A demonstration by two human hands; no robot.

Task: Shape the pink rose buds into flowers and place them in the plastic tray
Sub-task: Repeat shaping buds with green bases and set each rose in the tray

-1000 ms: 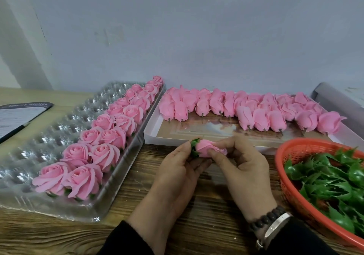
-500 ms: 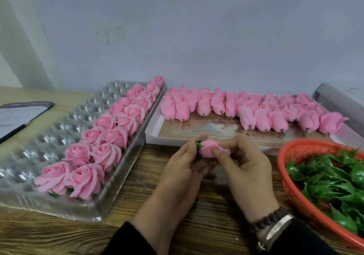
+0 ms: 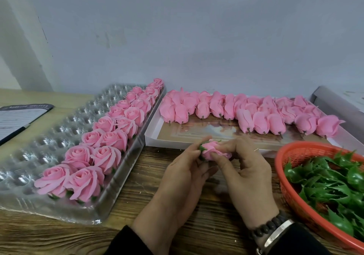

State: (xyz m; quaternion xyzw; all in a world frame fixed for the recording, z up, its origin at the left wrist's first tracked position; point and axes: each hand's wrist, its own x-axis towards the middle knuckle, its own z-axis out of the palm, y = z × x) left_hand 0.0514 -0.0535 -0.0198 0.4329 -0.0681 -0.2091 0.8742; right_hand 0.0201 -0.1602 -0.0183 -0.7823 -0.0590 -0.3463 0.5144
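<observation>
Two hands work a pink rose bud [image 3: 211,150] over a wooden table [image 3: 137,168], just in front of a white box [image 3: 155,136].

Far left of the bud lies a dark clipboard [image 3: 17,118]. Next, left of the bud, a clear plastic tray [image 3: 59,132] holds two rows of opened pink roses [image 3: 102,148] along its right side. The left hand [image 3: 183,178] grips the bud's green base, fingers curled around it. The bud lies on its side, long axis left to right, tip pointing right. The right hand [image 3: 246,178] pinches its petals between thumb and fingertips, partly hiding them. Behind the bud, unshaped pink buds [image 3: 246,113] line the box. Right of the bud, a red basket [image 3: 291,154] holds green leaf cups [image 3: 331,183].
</observation>
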